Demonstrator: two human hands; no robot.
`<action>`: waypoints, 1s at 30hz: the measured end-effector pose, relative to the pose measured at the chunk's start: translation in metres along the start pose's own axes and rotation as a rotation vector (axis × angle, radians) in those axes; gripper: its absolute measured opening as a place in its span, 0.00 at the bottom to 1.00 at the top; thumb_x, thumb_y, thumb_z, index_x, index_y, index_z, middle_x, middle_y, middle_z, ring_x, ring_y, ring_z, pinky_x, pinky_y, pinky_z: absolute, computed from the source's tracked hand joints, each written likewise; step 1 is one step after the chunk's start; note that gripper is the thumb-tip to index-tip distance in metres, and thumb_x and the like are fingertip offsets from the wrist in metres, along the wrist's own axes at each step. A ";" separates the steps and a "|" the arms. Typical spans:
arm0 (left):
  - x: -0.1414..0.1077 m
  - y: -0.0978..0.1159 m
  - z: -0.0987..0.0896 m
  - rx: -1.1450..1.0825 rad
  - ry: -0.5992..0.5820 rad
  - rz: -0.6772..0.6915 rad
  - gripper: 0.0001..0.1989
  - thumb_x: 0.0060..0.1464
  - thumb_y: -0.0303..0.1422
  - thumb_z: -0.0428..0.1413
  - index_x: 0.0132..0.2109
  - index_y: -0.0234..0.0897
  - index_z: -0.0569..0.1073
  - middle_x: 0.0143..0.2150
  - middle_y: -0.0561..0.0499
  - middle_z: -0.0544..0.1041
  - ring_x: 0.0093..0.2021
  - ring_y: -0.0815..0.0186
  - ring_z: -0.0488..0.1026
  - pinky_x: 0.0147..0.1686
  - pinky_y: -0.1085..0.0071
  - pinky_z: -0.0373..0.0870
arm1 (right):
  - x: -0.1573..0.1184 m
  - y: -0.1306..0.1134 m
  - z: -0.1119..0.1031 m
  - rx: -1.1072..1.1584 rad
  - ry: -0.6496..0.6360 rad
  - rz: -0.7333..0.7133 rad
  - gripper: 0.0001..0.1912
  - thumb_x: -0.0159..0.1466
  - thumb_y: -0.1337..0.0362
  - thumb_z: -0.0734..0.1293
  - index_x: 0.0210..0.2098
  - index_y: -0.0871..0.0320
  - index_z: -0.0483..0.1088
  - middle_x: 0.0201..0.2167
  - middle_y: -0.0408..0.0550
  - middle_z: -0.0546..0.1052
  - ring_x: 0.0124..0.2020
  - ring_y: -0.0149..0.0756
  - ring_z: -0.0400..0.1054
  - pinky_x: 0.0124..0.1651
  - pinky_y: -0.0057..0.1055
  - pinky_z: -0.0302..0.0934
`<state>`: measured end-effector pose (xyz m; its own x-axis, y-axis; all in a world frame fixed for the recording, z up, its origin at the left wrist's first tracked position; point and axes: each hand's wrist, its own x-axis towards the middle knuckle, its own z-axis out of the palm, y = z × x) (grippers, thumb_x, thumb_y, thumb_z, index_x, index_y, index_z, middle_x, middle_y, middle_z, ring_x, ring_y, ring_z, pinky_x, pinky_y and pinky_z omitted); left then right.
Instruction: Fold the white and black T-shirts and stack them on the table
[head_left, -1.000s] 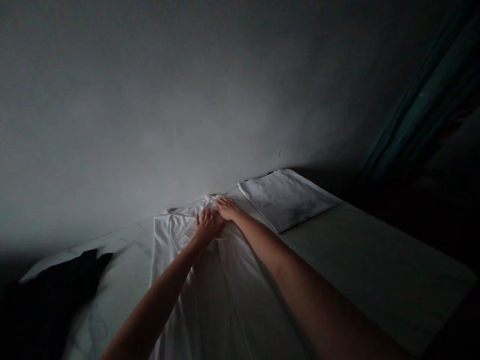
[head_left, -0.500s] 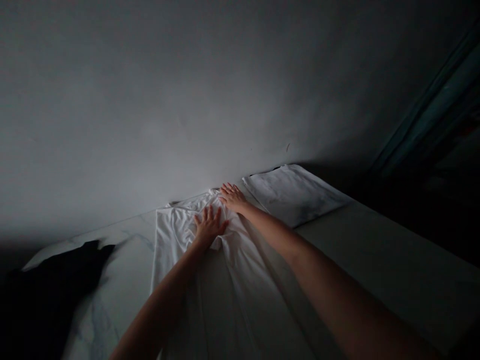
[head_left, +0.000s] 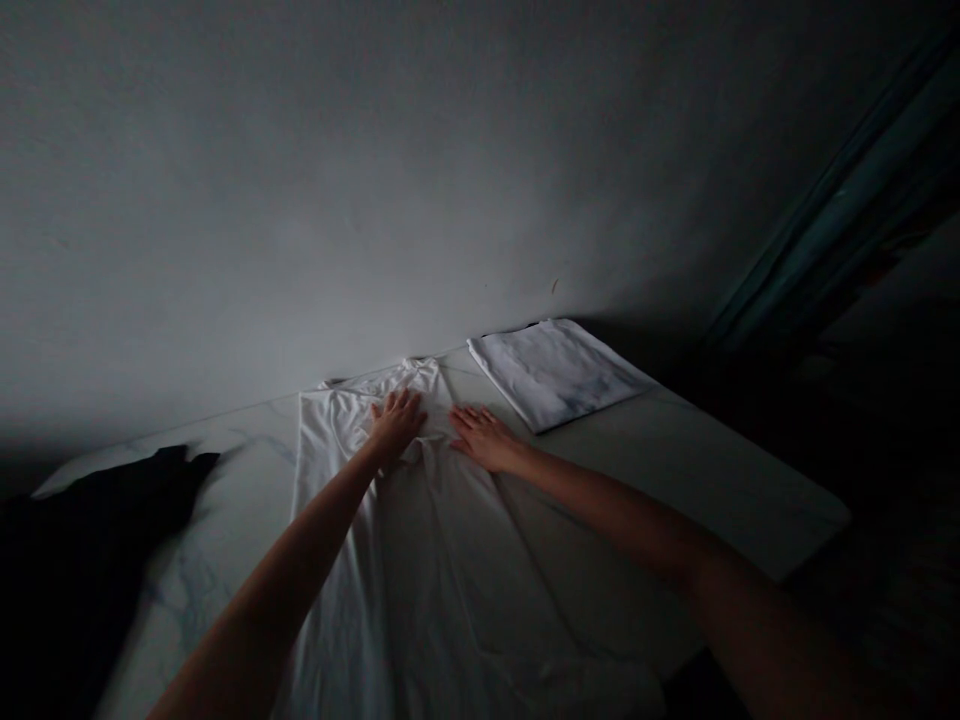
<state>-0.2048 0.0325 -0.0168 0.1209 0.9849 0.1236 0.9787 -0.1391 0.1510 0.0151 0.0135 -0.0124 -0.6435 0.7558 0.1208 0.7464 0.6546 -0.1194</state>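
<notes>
white shirt (head_left: 420, 580) laid lengthwise on a pale marbled table (head_left: 202, 570), collar (head_left: 409, 375) bunched at the far edge, by the wall (head_left: 375, 200). left hand (head_left: 396, 425) pressed flat just below the collar, fingers spread; right hand (head_left: 484, 440) open and palm-down just beside it, neither one gripping cloth. folded white cloth (head_left: 555, 372) near the far edge to the right; dark garment (head_left: 90, 530) at the left. judged risks: a hard push rucking the thin shirt, a dragged hand shifting the collar against the wall, dim light hiding creases.

no text, labels or numbers can be read anywhere.
</notes>
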 end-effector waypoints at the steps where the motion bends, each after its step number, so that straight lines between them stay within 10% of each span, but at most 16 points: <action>1: -0.002 -0.004 -0.002 -0.010 -0.012 0.002 0.22 0.64 0.36 0.49 0.64 0.40 0.67 0.70 0.36 0.60 0.70 0.41 0.52 0.61 0.31 0.52 | -0.005 -0.003 -0.004 -0.016 0.017 0.074 0.25 0.71 0.60 0.60 0.64 0.64 0.62 0.68 0.63 0.60 0.69 0.49 0.52 0.68 0.48 0.46; 7: -0.015 -0.045 -0.027 -0.088 0.101 -0.042 0.17 0.61 0.33 0.52 0.55 0.36 0.74 0.58 0.39 0.75 0.58 0.54 0.71 0.58 0.57 0.66 | -0.023 -0.048 -0.030 0.052 0.133 0.004 0.13 0.69 0.62 0.63 0.51 0.59 0.71 0.49 0.53 0.76 0.49 0.42 0.70 0.51 0.35 0.62; 12: -0.014 -0.069 -0.043 -0.220 0.046 -0.413 0.10 0.51 0.33 0.58 0.40 0.35 0.78 0.38 0.42 0.80 0.47 0.51 0.76 0.46 0.62 0.71 | -0.001 -0.098 -0.025 -0.074 0.136 -0.160 0.12 0.71 0.69 0.57 0.48 0.57 0.71 0.49 0.52 0.74 0.50 0.40 0.67 0.51 0.34 0.60; 17: 0.000 -0.076 -0.043 -0.408 -0.061 -0.415 0.05 0.45 0.32 0.59 0.26 0.35 0.75 0.21 0.52 0.73 0.31 0.60 0.75 0.33 0.70 0.69 | 0.018 -0.109 -0.015 -0.125 0.100 -0.016 0.14 0.71 0.71 0.56 0.49 0.58 0.71 0.49 0.56 0.73 0.51 0.42 0.66 0.51 0.37 0.61; 30: -0.022 -0.099 -0.048 -0.841 -0.136 -0.194 0.21 0.37 0.23 0.53 0.43 0.35 0.74 0.42 0.49 0.78 0.38 0.67 0.75 0.37 0.72 0.74 | 0.019 -0.074 -0.015 0.078 0.068 0.246 0.13 0.71 0.61 0.58 0.47 0.56 0.71 0.43 0.51 0.80 0.43 0.39 0.75 0.38 0.29 0.61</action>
<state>-0.3120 0.0193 0.0123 0.0359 0.9954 -0.0893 0.5438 0.0555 0.8374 -0.0497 -0.0202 0.0138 -0.4300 0.8913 0.1440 0.8619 0.4527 -0.2284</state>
